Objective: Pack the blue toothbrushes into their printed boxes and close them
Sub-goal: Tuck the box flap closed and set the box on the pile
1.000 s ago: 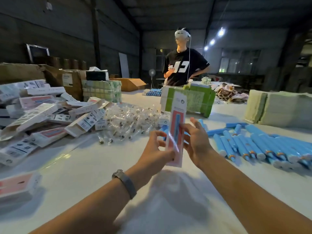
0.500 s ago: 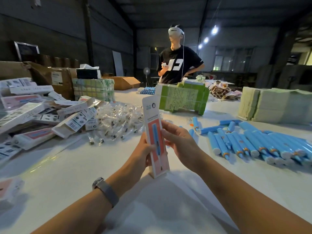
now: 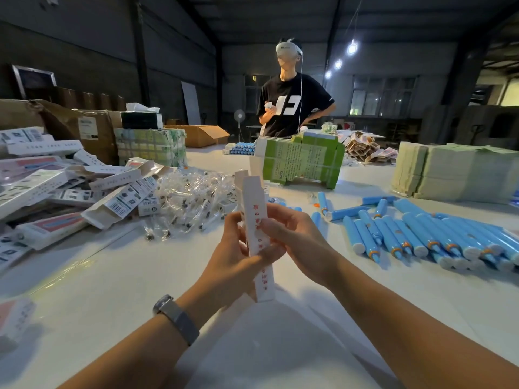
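Fingers of both hands, left hand [image 3: 234,256] and right hand [image 3: 297,242], grip an upright printed box [image 3: 257,220], its contents hidden

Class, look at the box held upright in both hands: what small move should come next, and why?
Probably fold the top flap down and tuck it in. The printed box stands upright between the left hand and the right hand, both gripping its middle, and its top flap stands open above the fingers. Whether a toothbrush is inside cannot be seen from this narrow side; loose blue toothbrushes lie to the right.
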Demonstrator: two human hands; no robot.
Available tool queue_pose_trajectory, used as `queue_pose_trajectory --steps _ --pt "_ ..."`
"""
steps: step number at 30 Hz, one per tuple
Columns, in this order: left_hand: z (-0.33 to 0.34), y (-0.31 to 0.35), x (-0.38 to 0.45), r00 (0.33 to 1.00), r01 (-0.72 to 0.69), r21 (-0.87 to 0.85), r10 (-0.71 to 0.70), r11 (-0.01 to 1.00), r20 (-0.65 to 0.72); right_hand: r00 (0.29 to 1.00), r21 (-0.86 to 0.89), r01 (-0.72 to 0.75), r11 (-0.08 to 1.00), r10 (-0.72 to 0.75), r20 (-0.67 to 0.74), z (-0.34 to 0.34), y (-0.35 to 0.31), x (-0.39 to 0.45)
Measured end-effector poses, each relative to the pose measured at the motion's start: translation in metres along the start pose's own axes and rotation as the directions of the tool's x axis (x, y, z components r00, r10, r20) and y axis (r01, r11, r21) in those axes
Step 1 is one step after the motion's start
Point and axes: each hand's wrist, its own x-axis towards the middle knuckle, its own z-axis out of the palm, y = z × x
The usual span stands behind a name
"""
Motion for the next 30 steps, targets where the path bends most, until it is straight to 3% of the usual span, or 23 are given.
queue_pose_trajectory --steps 3,8,11,16,17,18,20,21,22,24,27,30 --pt "0.000 0.001 -0.003 0.997 -0.061 -0.001 0.061 0.998 -0.041 0.999 0.006 -0.024 1.000 0.024 0.037 -0.002 0.001 0.001" --pt "0.001 -0.001 -0.008 0.995 -0.083 -0.121 0.088 0.989 0.036 0.995 0.038 -0.071 0.997 0.068 0.079 -0.008 0.000 0.001" --pt "0.000 0.002 -0.008 0.995 -0.100 -0.097 0.103 0.990 0.020 0.994 0.034 -0.076 0.997 0.073 0.082 -0.012 0.004 0.002" --pt "-0.006 0.004 -0.006 0.974 -0.169 -0.013 0.165 0.985 -0.158 0.993 -0.218 -0.088 0.972 0.070 -0.090 -0.031 0.014 0.009" --pt "-0.004 0.004 -0.006 0.969 -0.171 0.018 0.172 0.985 -0.176 0.983 -0.363 -0.130 0.923 0.073 -0.166 -0.039 0.018 0.011" --pt "-0.002 0.003 -0.005 0.964 -0.169 0.049 0.175 0.984 -0.199 0.966 -0.577 -0.202 0.791 0.065 -0.249 -0.050 0.023 0.013" --pt "0.002 0.003 -0.004 0.956 -0.160 0.077 0.174 0.984 -0.234 0.935 -0.877 -0.355 0.325 0.124 -0.332 -0.069 0.035 0.013" --pt "0.004 0.003 -0.004 0.958 -0.162 0.065 0.173 0.985 -0.229 0.915 -0.905 -0.387 0.177 0.200 -0.352 -0.074 0.039 0.011" --pt "0.004 0.003 -0.004 0.964 -0.168 0.030 0.170 0.985 -0.206 0.889 -0.906 -0.408 0.111 0.274 -0.367 -0.078 0.043 0.009" --pt "0.006 0.004 -0.005 0.979 -0.161 -0.072 0.150 0.984 -0.138 0.868 -0.884 -0.454 0.115 0.281 -0.409 -0.082 0.046 0.007" --pt "0.005 0.001 -0.004 0.990 -0.120 -0.169 0.104 0.978 -0.101 0.870 -0.867 -0.492 0.080 0.024 -0.492 -0.081 0.041 0.008" --pt "0.003 0.005 -0.004 0.993 -0.098 -0.150 0.086 0.984 -0.085 0.861 -0.864 -0.503 0.035 -0.066 -0.504 -0.079 0.041 0.008"
